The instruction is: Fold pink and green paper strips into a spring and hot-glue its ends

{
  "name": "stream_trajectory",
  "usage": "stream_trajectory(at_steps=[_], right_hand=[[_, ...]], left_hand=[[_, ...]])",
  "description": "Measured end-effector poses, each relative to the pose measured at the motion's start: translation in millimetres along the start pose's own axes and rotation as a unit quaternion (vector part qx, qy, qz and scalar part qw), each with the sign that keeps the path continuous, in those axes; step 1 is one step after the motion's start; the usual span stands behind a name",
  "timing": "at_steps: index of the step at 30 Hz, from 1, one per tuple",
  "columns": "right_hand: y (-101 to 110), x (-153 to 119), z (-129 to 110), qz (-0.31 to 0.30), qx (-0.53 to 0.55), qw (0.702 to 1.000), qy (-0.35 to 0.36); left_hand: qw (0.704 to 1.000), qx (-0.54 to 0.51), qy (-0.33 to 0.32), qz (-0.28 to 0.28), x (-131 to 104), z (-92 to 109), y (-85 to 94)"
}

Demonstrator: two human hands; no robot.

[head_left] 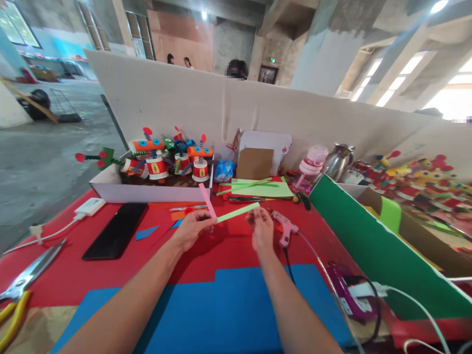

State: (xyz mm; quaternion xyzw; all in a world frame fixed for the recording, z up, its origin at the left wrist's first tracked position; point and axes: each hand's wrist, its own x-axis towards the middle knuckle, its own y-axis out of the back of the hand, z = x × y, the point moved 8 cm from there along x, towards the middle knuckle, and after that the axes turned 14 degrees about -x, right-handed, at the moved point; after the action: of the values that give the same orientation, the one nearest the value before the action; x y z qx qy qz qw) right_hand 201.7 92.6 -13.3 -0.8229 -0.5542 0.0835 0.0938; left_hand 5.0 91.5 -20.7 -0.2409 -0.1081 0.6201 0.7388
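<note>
Between my hands, above the red tabletop, a pink paper strip and a light green paper strip meet at an angle. My left hand pinches them where their ends come together. At the other end of the green strip, the fingertips of my right hand close on the paper. A pink hot glue gun lies just right of my right hand. Blue paper scraps rest left of my left hand. Under my forearms lie blue sheets.
At the back left stands a white box of paper-cup figures. A black phone and yellow-handled scissors lie left. Green paper lies behind my hands. Right are a green panel, a purple power strip and cords.
</note>
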Motion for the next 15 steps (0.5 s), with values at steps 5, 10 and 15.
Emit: stream_trajectory(at_steps=[5, 10, 15], right_hand=[[-54.1, -35.5, 35.5, -0.242, -0.042, 0.962, -0.119], [-61.3, -44.1, 36.0, -0.263, -0.017, 0.957, -0.124], [-59.6, -44.9, 33.3, -0.264, -0.003, 0.955, -0.132]], left_hand=[[0.999, -0.016, 0.012, -0.032, -2.9, -6.7, -10.9], [0.999, 0.0, 0.0, -0.038, -3.9, -6.3, -13.3], [0.999, 0.026, -0.009, -0.023, -4.7, -2.1, -13.1]])
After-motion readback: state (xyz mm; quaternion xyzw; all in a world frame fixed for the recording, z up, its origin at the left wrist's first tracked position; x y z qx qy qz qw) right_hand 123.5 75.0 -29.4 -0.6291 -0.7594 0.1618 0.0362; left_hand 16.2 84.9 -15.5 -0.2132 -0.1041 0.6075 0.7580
